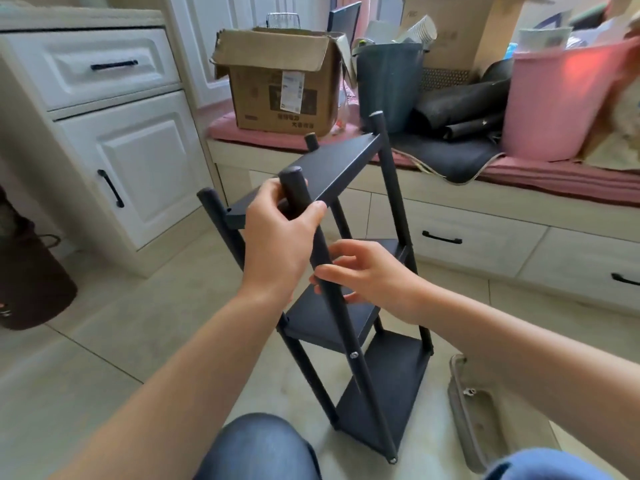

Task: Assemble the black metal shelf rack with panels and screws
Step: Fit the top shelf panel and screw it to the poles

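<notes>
Head view looks down on a black shelf rack (349,271) standing on the tiled floor (145,323) just in front of the person's knees, leaning slightly, with three panels already between its posts and a fourth at the top. The left hand (280,237) is curled round the near front post (311,237) just below its capped end, and the right hand (367,275) pinches the same post lower down, fingers on either side of it; the two hands are close together but not touching. One screw (353,355) shows on that post at the lower middle panel, while the top panel (332,171) looks unfastened at this corner, so my reading is that the post is being lined up with it. The risks from here: if the post is pulled sideways, the loose top panel could slip off its corner; the tall, narrow frame could tip, since only the hands steady it; and a hole that is not aligned could make a screw bind. A shallow tray (467,407) on the floor to the right seems to hold small hardware, easy to knock. For writing, the cardboard box (277,84) on the window seat carries a white shipping label and printed characters, too blurred to read; no brand is legible anywhere.
</notes>
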`<state>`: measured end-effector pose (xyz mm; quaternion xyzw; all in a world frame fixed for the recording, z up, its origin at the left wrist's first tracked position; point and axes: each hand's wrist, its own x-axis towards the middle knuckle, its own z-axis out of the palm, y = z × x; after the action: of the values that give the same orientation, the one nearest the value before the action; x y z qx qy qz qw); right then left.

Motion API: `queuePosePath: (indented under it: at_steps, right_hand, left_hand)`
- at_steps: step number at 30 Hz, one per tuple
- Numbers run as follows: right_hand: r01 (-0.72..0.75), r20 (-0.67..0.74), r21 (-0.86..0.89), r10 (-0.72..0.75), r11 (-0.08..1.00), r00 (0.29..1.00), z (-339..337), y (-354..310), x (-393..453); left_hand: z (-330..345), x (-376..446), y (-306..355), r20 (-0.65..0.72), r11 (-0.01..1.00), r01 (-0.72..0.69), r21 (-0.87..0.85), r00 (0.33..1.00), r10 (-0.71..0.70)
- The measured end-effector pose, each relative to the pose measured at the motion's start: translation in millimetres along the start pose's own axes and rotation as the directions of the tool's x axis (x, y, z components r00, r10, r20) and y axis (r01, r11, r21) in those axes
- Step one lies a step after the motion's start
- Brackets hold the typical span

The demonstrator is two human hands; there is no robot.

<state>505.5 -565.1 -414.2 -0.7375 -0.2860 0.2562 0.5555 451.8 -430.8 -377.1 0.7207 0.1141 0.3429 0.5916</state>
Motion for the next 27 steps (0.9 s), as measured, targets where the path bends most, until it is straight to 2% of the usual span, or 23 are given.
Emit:
queuePosePath:
  at_steps: [6,10,13,17,20,24,27]
  right_hand:
    - [-0.094,-0.019,0.035,0.094,0.995,0.995,-32,-10,-31]
    - [-0.129,-0.207,0.120,0.152,0.984,0.967,-80,-23,-42]
    - [-0.156,-0.373,0.169,0.209,0.973,0.904,-111,-23,-45]
    - [-0.177,-0.487,0.223,0.267,0.959,0.831,-132,-18,-41]
    - [-0.179,-0.584,0.140,0.227,0.974,0.779,-137,-17,-33]
    - [-0.217,-0.725,-0.036,0.124,0.976,0.677,-144,-12,-30]
    - [-0.204,-0.674,-0.144,0.055,0.968,0.736,-142,-7,-34]
  left_hand:
    - [2,-20,8,0.081,0.998,-0.062,-0.016,0.995,0.064]
    - [-1,-24,11,0.114,0.996,-0.087,-0.010,0.990,0.088]
    - [-9,-26,12,0.155,0.987,-0.151,0.047,0.978,0.142]
    - [-19,-23,11,0.239,0.974,-0.192,0.117,0.958,0.160]
    - [-31,-19,8,0.317,0.968,-0.213,0.132,0.934,0.163]
    - [-49,-11,5,0.351,0.977,-0.186,0.104,0.926,0.139]
    - [-60,-5,0,0.334,0.975,-0.185,0.123,0.933,0.135]
